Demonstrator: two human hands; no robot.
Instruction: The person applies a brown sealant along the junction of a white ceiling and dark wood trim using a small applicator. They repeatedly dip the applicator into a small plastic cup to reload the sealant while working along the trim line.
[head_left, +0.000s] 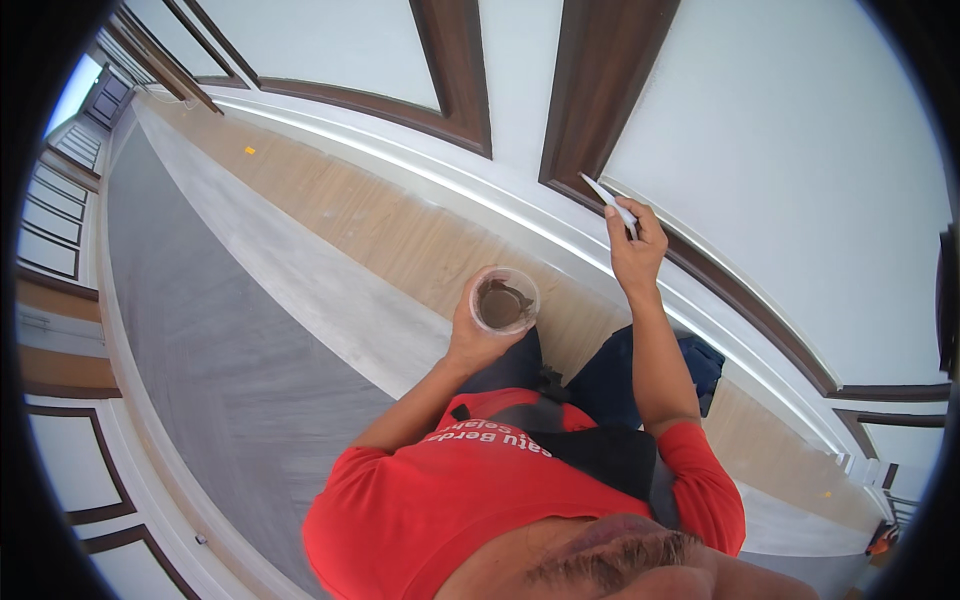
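The left hand is closed around a round clear plastic cup of brown filler, near the body. The right hand pinches a thin white scraper blade against the dark brown wooden wall trim, farther right. Keep the blade flat, press lightly.

Clear cup of brown paste – upright; thin white blade tilted.

wall: white panels framed in dark brown trim | baseboard: white moulding | floor: light wood planks beside grey strip | far left: dark door | light: bright daylight
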